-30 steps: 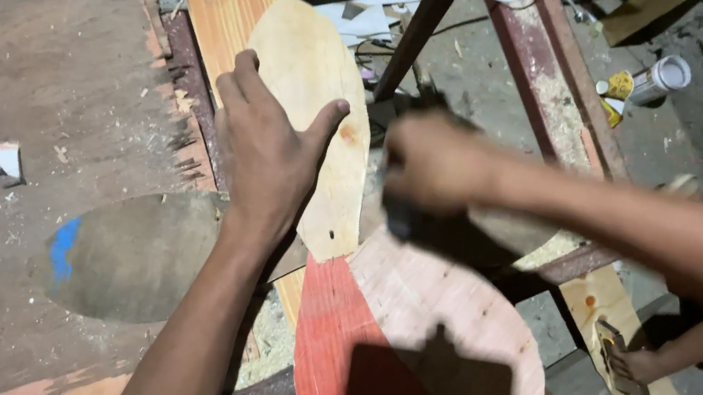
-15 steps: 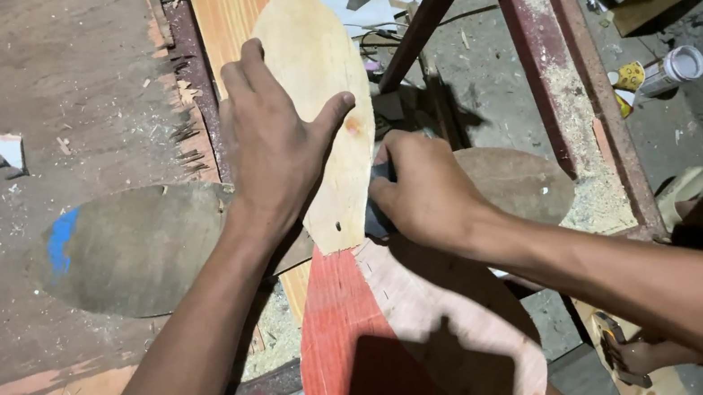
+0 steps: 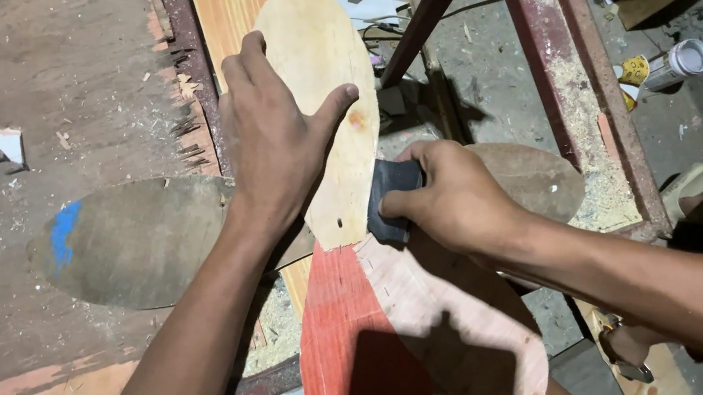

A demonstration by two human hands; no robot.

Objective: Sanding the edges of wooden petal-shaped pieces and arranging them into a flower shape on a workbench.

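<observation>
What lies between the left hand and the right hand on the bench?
In the head view, the right edge strip of the pale oval board lies between the left hand and the right hand, which presses a dark block against it.

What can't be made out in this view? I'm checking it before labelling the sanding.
Head view only:
- Dark sanding block: mostly wrapped by the right hand; its working face is hidden.
- Pale oval board: middle covered by the left hand.
- Red-painted board: cut off by the bottom edge.
- White can on the floor: too small.
</observation>
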